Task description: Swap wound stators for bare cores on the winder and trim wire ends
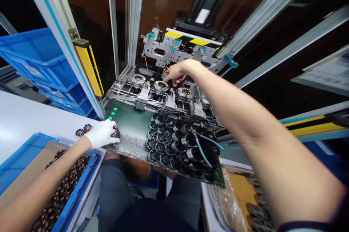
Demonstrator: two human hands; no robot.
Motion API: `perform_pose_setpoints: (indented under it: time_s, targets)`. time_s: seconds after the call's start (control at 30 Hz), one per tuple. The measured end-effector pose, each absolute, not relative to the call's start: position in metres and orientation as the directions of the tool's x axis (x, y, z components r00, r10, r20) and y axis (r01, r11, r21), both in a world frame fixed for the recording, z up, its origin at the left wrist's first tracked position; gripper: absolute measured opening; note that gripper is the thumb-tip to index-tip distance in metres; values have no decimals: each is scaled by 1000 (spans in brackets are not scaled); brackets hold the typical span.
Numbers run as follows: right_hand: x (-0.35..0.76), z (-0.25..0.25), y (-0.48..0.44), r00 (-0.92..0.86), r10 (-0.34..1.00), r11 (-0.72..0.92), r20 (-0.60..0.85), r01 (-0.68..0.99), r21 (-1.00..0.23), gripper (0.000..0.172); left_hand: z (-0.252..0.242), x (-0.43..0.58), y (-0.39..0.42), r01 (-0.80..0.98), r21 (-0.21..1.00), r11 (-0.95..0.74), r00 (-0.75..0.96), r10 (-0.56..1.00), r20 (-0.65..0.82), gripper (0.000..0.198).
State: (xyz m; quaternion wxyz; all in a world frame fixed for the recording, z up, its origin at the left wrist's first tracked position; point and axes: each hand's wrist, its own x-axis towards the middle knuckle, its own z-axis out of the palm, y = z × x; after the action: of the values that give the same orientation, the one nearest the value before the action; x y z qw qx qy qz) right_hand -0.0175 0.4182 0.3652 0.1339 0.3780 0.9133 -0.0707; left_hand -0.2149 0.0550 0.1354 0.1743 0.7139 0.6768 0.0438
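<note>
My right hand [178, 71] is bare and reaches deep into the machine, fingers pinched round a small copper-wound part [165, 70] just above the middle round fixture [160, 86]. Two more round fixtures sit beside it, one left [138, 79] and one right holding a wound coil [184, 93]. My left hand [102, 133] wears a white glove and rests at the near left edge of the green pad [132, 125], closed on a dark copper-wound part [116, 132]. Rows of black cylindrical housings [174, 145] stand on the pad's right half.
A blue bin [81, 184] of wound coils sits at lower left. Two loose coils [83, 129] lie on the white table. Stacked blue crates [35, 61] stand at far left, a yellow light-curtain bar [87, 66] by the frame. A bagged tray [240, 195] lies at lower right.
</note>
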Motion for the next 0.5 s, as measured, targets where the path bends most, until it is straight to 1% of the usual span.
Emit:
perform_pose_setpoints:
  time_s: [0.03,0.1,0.17,0.27,0.33,0.4,0.5]
  targets:
    - [-16,367,408,-667,644,711,-374,702,-28,29,135,-217,53,965,262,-14,65,980,-187,46]
    - [-15,361,374,-634,543,741,-550,670,-40,33,139,-217,60,988,156,1,36,971,-235,46]
    - [-18,340,326,-645,421,796,-638,600,-82,36,143,-209,78,996,86,13,11,962,-274,45]
    - [-27,291,253,-649,285,860,-705,498,-110,37,146,-192,104,998,46,44,-30,961,-276,47]
    - [-32,260,218,-679,254,894,-689,436,-101,31,146,-182,111,998,15,54,-48,963,-265,46]
    - [-29,242,198,-743,258,921,-617,383,-76,28,147,-176,106,999,-9,51,-51,968,-248,41]
    - [-2,242,199,-846,271,944,-458,327,-46,42,158,-177,85,999,-33,38,-44,978,-203,37]
